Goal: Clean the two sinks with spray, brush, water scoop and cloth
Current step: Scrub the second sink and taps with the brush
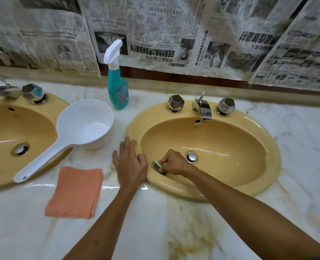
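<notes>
Right sink (249, 184), set in the marble desk (155, 222). The right hand (176, 163) reaches into the basin, its grip curled round a small pale-green brush (158, 165) whose dark bristles meet the near-left inner wall, just left of the chrome drain (192, 157). The left hand (130, 164) lies flat, fingers straight, across the sink's left rim and the desk, holding nothing; it sits directly beside the brush.

Between the two basins stand the white water scoop (86, 124), its long handle crossing the rim of the left sink (9, 128), and behind it the teal spray bottle (117, 91) with a white trigger, upright near the wall. An orange cloth (74, 192) lies folded on the desk, just left of the left forearm. Chrome tap (202, 109) and faceted knobs (176, 103) sit behind the basin; newspaper sheets (155, 30) cover the wall.
</notes>
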